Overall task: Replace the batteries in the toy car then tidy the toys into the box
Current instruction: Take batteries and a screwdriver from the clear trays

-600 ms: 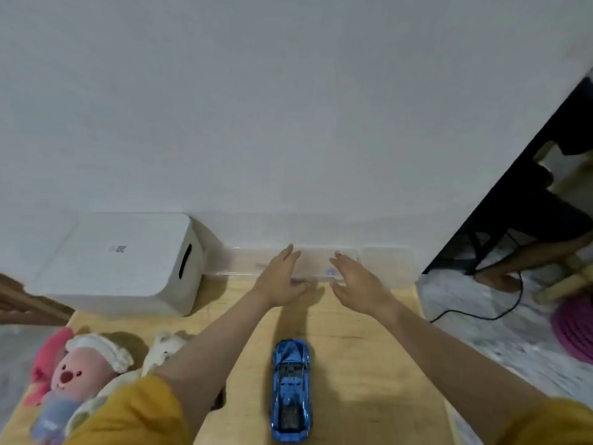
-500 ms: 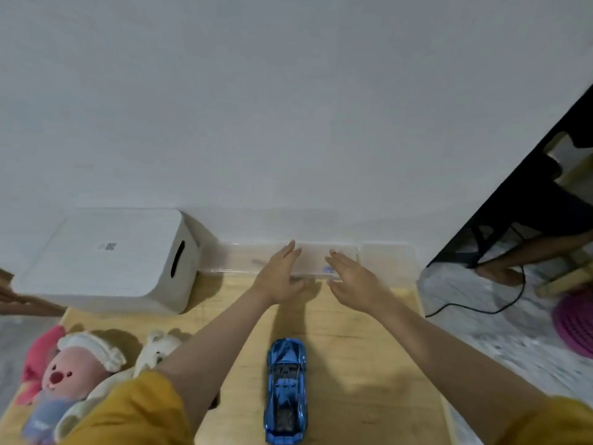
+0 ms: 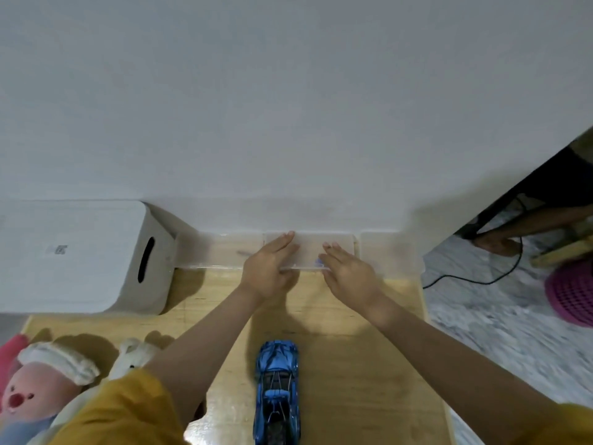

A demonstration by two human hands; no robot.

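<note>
A blue toy car (image 3: 277, 393) lies lengthwise on the wooden table (image 3: 369, 364), near me, between my forearms. At the far edge by the wall stands a clear plastic box (image 3: 221, 252). My left hand (image 3: 268, 268) and my right hand (image 3: 348, 273) reach to its front with straight fingers, one on each side of its middle section; a small blue thing shows faintly inside by my right fingers. A pink plush toy (image 3: 35, 383) and a white plush toy (image 3: 134, 354) lie at the near left. A white storage box (image 3: 80, 255) with a slot handle stands at the far left.
A white wall rises right behind the table. To the right the table ends; below lie a speckled floor, a black cable (image 3: 475, 277), a pink basket (image 3: 574, 293) and another person's foot (image 3: 494, 245).
The view has shifted a little to the right. Both hands stay at the clear box, their fingers slightly further over its front edge.
</note>
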